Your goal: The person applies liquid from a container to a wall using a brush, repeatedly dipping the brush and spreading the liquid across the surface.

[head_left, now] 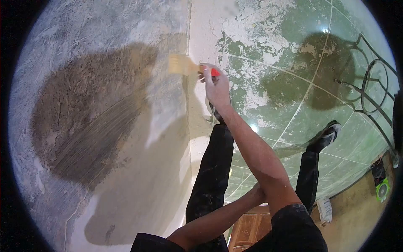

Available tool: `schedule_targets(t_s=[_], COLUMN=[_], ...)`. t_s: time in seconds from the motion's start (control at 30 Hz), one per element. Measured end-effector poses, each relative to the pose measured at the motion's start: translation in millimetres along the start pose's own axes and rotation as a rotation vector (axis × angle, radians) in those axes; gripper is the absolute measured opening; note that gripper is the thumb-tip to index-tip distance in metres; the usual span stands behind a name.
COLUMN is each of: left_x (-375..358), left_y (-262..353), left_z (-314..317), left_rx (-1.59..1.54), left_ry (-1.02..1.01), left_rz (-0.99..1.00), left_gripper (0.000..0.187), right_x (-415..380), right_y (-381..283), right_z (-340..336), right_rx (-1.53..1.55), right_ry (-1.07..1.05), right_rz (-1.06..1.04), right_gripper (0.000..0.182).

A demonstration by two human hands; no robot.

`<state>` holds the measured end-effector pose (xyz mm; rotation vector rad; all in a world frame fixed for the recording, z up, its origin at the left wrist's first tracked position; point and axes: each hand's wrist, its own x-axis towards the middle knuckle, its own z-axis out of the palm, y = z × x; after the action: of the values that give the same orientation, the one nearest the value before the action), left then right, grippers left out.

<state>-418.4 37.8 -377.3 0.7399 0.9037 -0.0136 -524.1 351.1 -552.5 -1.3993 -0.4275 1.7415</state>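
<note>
A paintbrush [180,65] with pale bristles and a red handle is gripped in my right hand [217,87], its bristle end blurred. The bristles point left and overlap the lower edge of the grey plastered wall [168,122] in this view. My left forearm crosses my body, and my left hand [259,194] sits at my right elbow, its fingers hidden behind that arm. On the wall is a large rough brown-grey patch [96,109] with combed streaks.
Green floor tiles [289,101] are covered in flaked white plaster near the wall. A bent metal frame [364,90] stands at the right. Farther off are a white sack [325,210], a bright green round object [382,190] and a brown wooden door [251,227].
</note>
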Motion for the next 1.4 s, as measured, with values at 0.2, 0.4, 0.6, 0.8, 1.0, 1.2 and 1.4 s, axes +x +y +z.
schedule_targets(t_s=[0.2, 0.4, 0.6, 0.8, 1.0, 1.2, 1.4], left_x=[11, 15, 9, 6, 19, 33, 40], left_y=[84, -2, 97, 62, 65, 63, 55], left_z=[-35, 63, -44, -20, -17, -30, -26], left_rx=[-0.252, -0.592, -0.174, -0.415, -0.330, -0.185, -0.063], left_ry=[-0.104, 0.183, -0.109, 0.026, -0.039, -0.122, -0.190], left_rz=[-0.172, -0.092, -0.188, -0.128, -0.139, -0.178, -0.213], left_gripper=[0.041, 0.032, 0.044, 0.046, 0.046, 0.046, 0.046], right_x=[-34, -60, -17, -24, -89, -33, -7], right_y=[-31, -97, 4, -16, -105, -59, -10], right_z=[23, 21, 8, 28, 40, 17, -21], right_rx=[-0.215, 0.288, 0.077, -0.208, 0.245, 0.270, -0.133], right_ry=[-0.103, -0.219, -0.067, 0.098, -0.208, -0.116, 0.138], right_rz=[-0.216, -0.043, 0.024, -0.077, -0.172, 0.067, -0.040], right_gripper=[0.026, 0.039, 0.037, 0.027, 0.032, 0.038, 0.035])
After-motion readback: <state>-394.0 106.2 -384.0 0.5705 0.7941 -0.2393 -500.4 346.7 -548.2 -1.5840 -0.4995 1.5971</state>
